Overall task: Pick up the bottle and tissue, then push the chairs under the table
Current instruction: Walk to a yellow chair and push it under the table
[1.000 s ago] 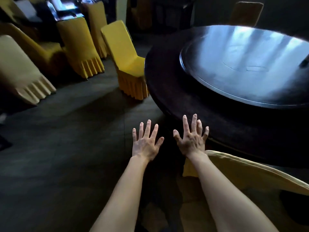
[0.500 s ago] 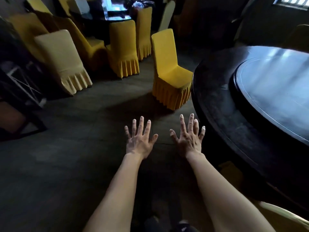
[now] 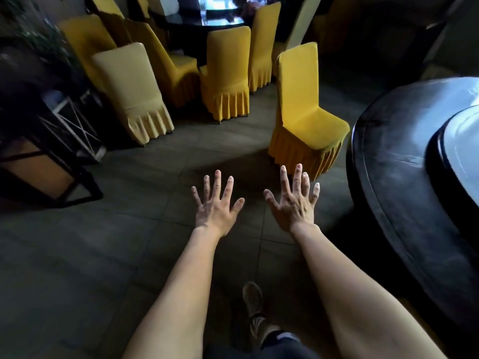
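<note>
Both empty hands [image 3: 255,211] now face the yellow chair [image 3: 305,112].

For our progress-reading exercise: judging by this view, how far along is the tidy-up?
Done: cannot be confirmed; no bottle or tissue is in view. In hand: nothing; left hand and right hand are spread open and empty. Left: the yellow chair stands pulled out from the round table, needing pushing in.

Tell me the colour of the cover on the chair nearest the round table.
Bright yellow chair cover, clearest in the head view.
</note>
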